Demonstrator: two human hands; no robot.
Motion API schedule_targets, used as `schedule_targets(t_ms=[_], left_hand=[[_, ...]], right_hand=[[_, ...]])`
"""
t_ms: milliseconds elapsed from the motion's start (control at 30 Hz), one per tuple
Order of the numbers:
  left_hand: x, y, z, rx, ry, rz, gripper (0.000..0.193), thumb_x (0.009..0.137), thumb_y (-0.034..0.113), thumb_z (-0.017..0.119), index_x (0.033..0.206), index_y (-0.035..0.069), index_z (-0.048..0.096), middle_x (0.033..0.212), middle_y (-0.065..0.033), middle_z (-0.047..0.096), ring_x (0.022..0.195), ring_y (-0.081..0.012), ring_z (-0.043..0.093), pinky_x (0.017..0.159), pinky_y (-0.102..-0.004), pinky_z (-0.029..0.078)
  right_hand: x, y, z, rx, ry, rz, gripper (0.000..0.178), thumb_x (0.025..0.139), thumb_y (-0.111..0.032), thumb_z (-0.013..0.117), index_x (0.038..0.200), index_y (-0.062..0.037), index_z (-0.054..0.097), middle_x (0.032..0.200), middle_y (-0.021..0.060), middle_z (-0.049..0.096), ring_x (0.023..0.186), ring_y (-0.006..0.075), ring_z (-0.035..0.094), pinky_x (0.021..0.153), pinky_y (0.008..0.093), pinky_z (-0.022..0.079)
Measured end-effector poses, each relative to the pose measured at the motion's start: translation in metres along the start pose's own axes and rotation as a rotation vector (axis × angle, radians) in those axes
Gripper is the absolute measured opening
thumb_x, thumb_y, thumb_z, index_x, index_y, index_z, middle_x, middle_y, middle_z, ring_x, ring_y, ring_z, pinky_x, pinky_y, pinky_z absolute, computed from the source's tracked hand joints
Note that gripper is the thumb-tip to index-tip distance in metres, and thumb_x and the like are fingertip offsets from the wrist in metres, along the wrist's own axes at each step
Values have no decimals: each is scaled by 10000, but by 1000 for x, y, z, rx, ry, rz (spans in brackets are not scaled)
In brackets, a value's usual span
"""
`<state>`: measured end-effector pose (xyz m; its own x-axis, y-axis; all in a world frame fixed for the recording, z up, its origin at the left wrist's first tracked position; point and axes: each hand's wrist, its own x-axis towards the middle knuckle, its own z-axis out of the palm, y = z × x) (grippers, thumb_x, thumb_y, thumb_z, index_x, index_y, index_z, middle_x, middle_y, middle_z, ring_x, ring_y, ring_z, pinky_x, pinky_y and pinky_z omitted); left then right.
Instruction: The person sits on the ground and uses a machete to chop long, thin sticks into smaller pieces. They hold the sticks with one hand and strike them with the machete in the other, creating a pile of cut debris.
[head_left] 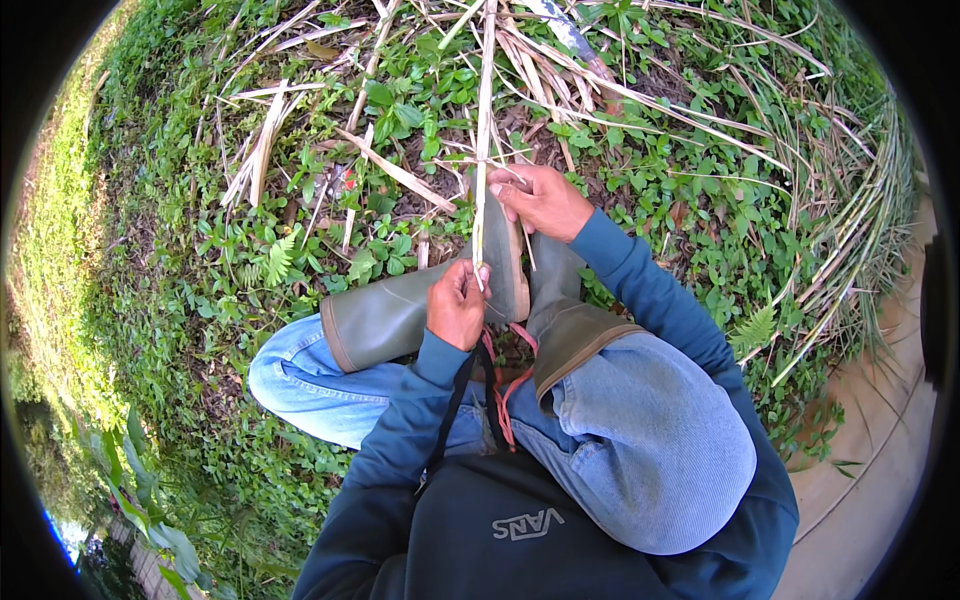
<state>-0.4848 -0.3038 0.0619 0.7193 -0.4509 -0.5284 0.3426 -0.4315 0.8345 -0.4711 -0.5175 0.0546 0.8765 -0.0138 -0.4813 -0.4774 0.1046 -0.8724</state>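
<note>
Low leafy weeds [190, 290] carpet the ground around me. A fern frond [282, 258] grows to my left; another fern [753, 328] sits to my right, near a pale tan surface [860, 460]. Broad-leaved plants [150, 490] stand far left, and a whitish, weathered pole [562, 30] lies ahead.

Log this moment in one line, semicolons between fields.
left hand: pinches near end of pale strip; right hand: at strip, farther out; olive boot: beneath strip; loose dry strips: scattered ahead
</note>
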Motion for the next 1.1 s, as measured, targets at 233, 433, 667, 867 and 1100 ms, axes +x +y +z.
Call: schedule_targets(t_ms=[233, 433, 667, 867, 1100], left_hand=[[-14, 36, -28, -584, -267, -189, 197, 998, 202, 444, 980, 26, 529, 645, 34, 413, 517, -53, 353, 486, -215, 321], [-17, 44, -32, -677, -299, -237, 237, 1006, 234, 422, 990, 9, 494, 635, 31, 370, 513, -65, 354, 491, -222, 330], [-18, 41, -41, -814, -369, -276, 243, 1010, 241, 412, 992, 12, 494, 639, 34, 369, 505, -70, 359, 481, -227, 327], [-16, 34, -52, -768, -338, -252, 242, 995, 233, 447, 1012, 1, 509, 645, 19, 410, 518, -79, 383, 494, -235, 345], [-16, 22, -20, -239, -78, -95, 147, 932, 156, 578, 905, 11, 590, 729, -44, 635, 598, -70, 513, 558, -219, 400]], right_hand=[[6, -12, 9, 313, -146, -17, 207, 955, -198, 540, 1045, -28, 615, 740, 7, 617, 527, 26, 515, 412, 160, 366], [6, -20, 11, 253, -63, -36, 127, 886, -131, 579, 830, -21, 605, 661, 5, 594, 508, 49, 518, 442, 189, 401], [14, -8, -29, -434, 358, -207, 251, 770, -223, 600, 673, 3, 552, 550, 74, 493, 506, 152, 452, 524, 323, 408], [18, -7, -102, -696, 642, -209, 344, 873, -315, 586, 956, 9, 665, 695, 154, 648, 644, 279, 638, 629, 368, 498], [22, -26, -10, -113, 168, -67, 330, 938, -340, 577, 896, -17, 629, 630, 0, 582, 500, 36, 478, 449, 200, 392]])
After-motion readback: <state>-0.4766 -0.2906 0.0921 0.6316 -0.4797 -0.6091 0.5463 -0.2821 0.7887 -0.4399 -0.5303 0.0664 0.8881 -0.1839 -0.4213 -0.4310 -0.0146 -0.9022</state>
